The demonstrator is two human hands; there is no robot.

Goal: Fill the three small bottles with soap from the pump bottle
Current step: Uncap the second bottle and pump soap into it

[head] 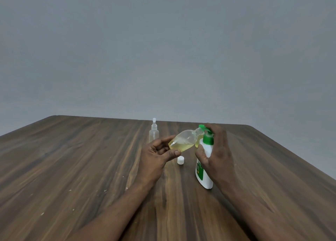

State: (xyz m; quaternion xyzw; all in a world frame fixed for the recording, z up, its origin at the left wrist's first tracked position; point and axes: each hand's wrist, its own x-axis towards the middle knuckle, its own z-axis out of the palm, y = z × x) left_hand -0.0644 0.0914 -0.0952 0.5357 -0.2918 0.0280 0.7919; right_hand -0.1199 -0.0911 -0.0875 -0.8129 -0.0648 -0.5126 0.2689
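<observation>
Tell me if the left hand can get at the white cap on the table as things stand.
Probably not yet: the white cap lies bare just beside the left hand, but that hand is holding the tilted small bottle.

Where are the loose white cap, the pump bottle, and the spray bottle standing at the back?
loose white cap (180, 160), head view, on its side wall.
pump bottle (205, 177), head view, on its white lower body.
spray bottle (153, 133), head view, on its clear body.

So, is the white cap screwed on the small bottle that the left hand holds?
No, the white cap lies on the table, while the left hand holds the small bottle tilted with its neck open.
</observation>
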